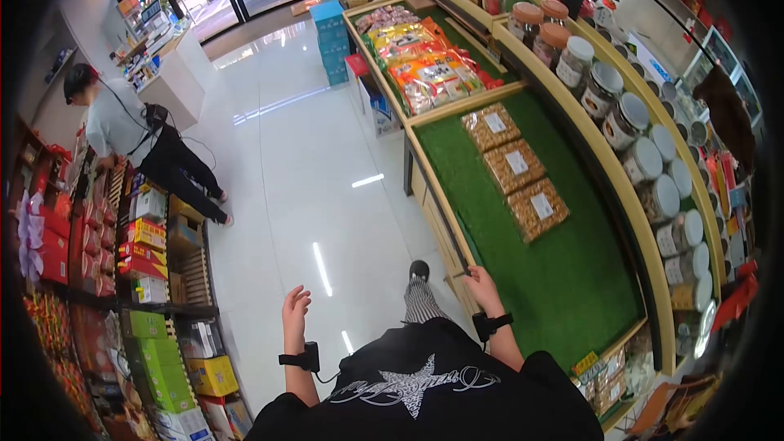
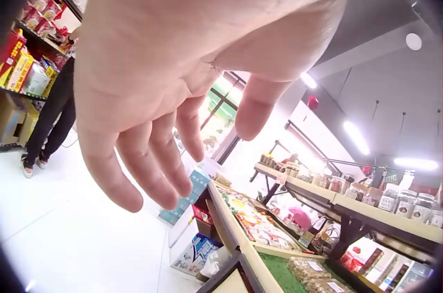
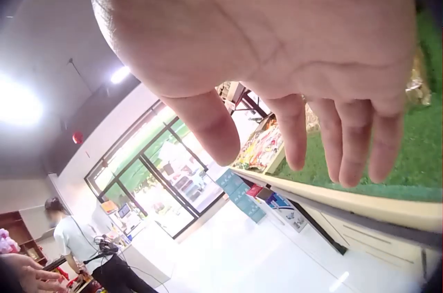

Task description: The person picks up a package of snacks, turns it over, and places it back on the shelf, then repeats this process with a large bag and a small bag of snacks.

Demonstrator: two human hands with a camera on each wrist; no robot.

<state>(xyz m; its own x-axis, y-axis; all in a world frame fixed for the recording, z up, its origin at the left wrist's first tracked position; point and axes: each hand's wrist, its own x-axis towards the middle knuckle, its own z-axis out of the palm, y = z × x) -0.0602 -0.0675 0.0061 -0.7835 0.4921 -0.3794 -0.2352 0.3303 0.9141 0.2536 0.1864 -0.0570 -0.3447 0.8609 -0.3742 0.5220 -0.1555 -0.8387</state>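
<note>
My left hand [image 1: 296, 310] is raised over the floor with its fingers loosely bent and nothing in them; in the left wrist view the same hand [image 2: 201, 65] fills the upper part. My right hand [image 1: 483, 287] is at the wooden edge of the green-lined display counter [image 1: 490, 253], holding nothing; whether it touches the edge I cannot tell. In the right wrist view this hand [image 3: 277, 51] has its fingers and thumb apart. Beyond it, several clear packs of brown food with white labels [image 1: 537, 208] lie in a row on the green lining.
Jars with lids [image 1: 625, 118] line the curved shelf on the right. Orange and yellow bags [image 1: 433, 73] fill the counter's far section. Blue boxes [image 1: 331, 41] stand on the floor ahead. A person in a light shirt [image 1: 126, 126] is at the left shelves, which hold boxed goods [image 1: 159, 359].
</note>
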